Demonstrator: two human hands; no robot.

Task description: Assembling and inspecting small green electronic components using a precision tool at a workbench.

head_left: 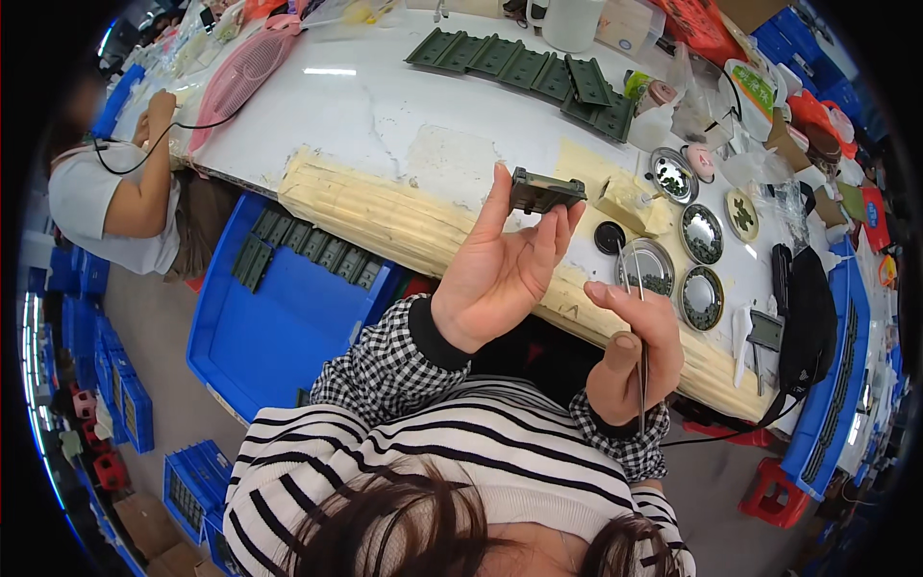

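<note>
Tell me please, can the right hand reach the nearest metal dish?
Probably yes: the right hand holds tweezers, their tips appear near the metal dish, and nothing visible blocks the way.

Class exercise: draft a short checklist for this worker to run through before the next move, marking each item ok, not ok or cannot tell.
1. Left hand holds the green part: ok, gripped between thumb and fingers.
2. Right hand holds the tweezers: ok.
3. Tweezers clear of the held part: ok, they are apart.
4. Small piece between the tweezer tips: cannot tell, too fine.
5. Metal dish stocked: ok, small dark pieces inside.
6. Bench parts in one layer: not ok, one lies atop others.
</note>
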